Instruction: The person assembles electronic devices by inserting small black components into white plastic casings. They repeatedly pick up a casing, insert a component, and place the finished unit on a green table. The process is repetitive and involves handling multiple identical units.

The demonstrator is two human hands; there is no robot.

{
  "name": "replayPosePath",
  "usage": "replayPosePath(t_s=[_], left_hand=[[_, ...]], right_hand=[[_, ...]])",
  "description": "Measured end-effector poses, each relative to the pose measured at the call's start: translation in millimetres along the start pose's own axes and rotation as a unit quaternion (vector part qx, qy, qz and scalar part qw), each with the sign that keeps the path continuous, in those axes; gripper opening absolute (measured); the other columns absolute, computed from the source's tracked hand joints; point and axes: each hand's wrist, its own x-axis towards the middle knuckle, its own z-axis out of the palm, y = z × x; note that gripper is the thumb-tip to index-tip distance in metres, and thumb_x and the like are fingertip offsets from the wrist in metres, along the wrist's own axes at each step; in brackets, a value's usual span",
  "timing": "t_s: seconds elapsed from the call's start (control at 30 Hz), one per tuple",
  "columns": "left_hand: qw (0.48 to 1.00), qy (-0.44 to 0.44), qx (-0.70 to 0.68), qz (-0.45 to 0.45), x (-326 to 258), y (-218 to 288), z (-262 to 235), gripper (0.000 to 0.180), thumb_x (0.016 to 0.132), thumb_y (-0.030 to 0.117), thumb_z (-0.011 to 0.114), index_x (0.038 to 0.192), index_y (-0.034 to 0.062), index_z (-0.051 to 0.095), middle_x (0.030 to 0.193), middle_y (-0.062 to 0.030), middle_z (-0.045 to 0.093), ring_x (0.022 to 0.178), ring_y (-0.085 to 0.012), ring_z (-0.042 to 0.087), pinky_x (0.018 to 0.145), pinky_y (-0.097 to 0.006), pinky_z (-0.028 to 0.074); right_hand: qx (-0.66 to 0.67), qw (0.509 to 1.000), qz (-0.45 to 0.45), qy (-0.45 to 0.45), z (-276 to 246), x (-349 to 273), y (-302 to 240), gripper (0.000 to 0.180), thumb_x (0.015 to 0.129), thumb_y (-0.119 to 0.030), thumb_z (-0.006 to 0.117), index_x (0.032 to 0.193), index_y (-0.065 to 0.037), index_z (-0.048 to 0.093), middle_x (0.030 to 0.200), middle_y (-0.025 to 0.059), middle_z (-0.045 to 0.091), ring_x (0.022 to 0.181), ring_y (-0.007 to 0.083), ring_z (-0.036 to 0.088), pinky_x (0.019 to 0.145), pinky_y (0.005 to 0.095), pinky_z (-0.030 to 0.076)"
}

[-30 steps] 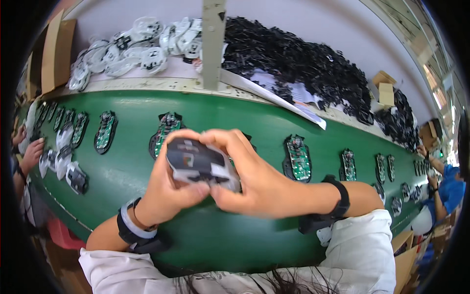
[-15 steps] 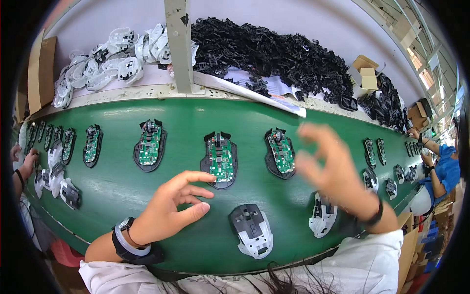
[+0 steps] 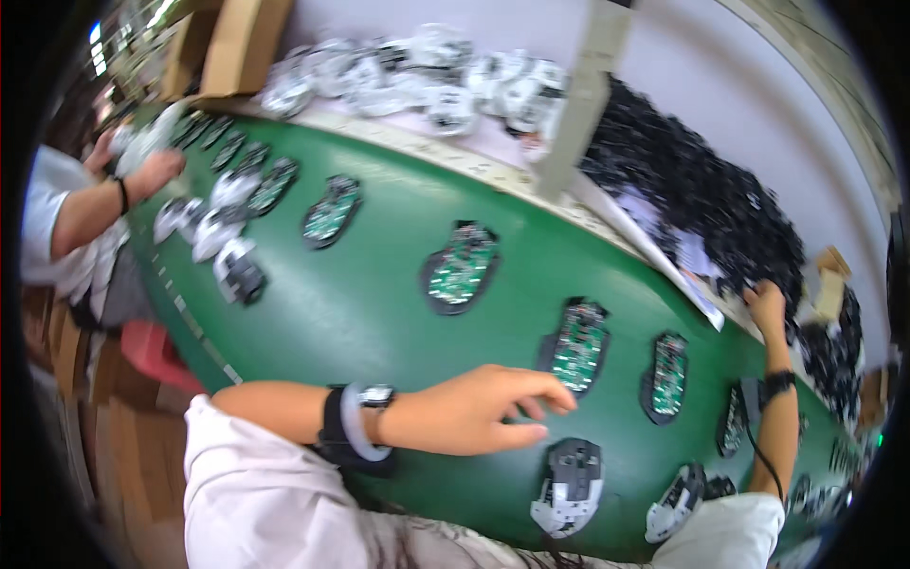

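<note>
My left hand (image 3: 483, 410) hovers over the green belt with its fingers loosely bent, thumb apart, and nothing in it. Its fingertips are close to a black mouse base with a green circuit board (image 3: 580, 349). Below them lies a grey-and-white mouse shell (image 3: 571, 488). Stretched far out to the right, my right hand (image 3: 768, 308) reaches the edge of a heap of small black plastic parts (image 3: 692, 171); its fingers are blurred and partly hidden, so I cannot see whether they hold a part. Another mouse base with a board (image 3: 667, 377) lies between my hands.
More mouse bases with boards, such as one (image 3: 462, 268), run along the belt (image 3: 379, 313). White shells (image 3: 445, 81) are heaped on the ledge behind a metal post (image 3: 580, 114). At the left a co-worker's hand (image 3: 156, 173) works beside a cardboard box (image 3: 242, 47).
My view has swung left and tilted. My right hand has moved from above the belt out to the black parts heap. My left hand stays near the same mouse base.
</note>
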Motion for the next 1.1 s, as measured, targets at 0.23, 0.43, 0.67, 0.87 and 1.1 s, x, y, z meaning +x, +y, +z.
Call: replayPosePath(t_s=[0.23,0.43,0.67,0.87,1.1], left_hand=[[0.916,0.235,0.299,0.126,-74.3,18.6,-29.3,0.028,0.082,0.010,0.064,0.109,0.0045,0.059,0.115,-0.0105,0.059,0.101,-0.0237,0.059,0.087,-0.035,0.048],[0.553,0.550,0.615,-0.118,-158.6,-31.7,-137.5,0.040,0.071,0.017,0.075,0.106,0.0040,0.059,0.120,-0.0173,0.053,0.108,-0.0344,0.052,0.093,-0.039,0.041],[0.708,0.529,0.444,-0.148,-196.5,-72.5,-158.2,0.024,0.072,0.002,0.059,0.095,0.0043,0.051,0.088,-0.0052,0.050,0.085,-0.0153,0.050,0.078,-0.027,0.040],[0.825,0.522,-0.214,0.036,-160.7,-13.2,-122.0,0.038,0.086,0.020,0.047,0.121,0.0044,0.052,0.118,-0.0139,0.056,0.101,-0.0241,0.060,0.071,-0.037,0.056],[0.867,0.276,-0.415,-0.011,-45.6,18.3,-76.6,0.045,0.084,0.033,0.051,0.120,0.0046,0.049,0.121,-0.0179,0.054,0.104,-0.0380,0.058,0.069,-0.054,0.056]], right_hand=[[0.081,0.993,-0.038,0.073,-29.6,-10.7,14.7,0.017,0.082,-0.013,0.062,0.080,0.003,0.062,0.064,0.0092,0.062,0.052,0.0159,0.059,0.050,0.0286,0.046],[0.345,0.929,-0.039,-0.126,-56.9,-84.1,-115.2,0.029,0.090,-0.024,0.057,0.073,-0.001,0.063,0.063,0.0039,0.062,0.052,0.0088,0.057,0.049,0.0214,0.047],[0.393,0.894,-0.098,-0.190,-77.3,-107.4,-173.1,0.017,0.087,-0.017,0.060,0.096,-0.002,0.061,0.080,0.0003,0.062,0.068,0.0072,0.058,0.057,0.0226,0.046],[0.305,0.944,-0.050,-0.117,-85.1,-109.5,-115.3,0.016,0.087,-0.015,0.059,0.095,-0.001,0.062,0.078,-0.0001,0.062,0.069,0.0077,0.058,0.059,0.0232,0.046],[0.184,0.973,-0.139,-0.018,-34.3,-83.3,-135.7,0.017,0.075,-0.006,0.063,0.090,0.002,0.065,0.075,0.0155,0.065,0.069,0.0240,0.063,0.068,0.0329,0.049]])
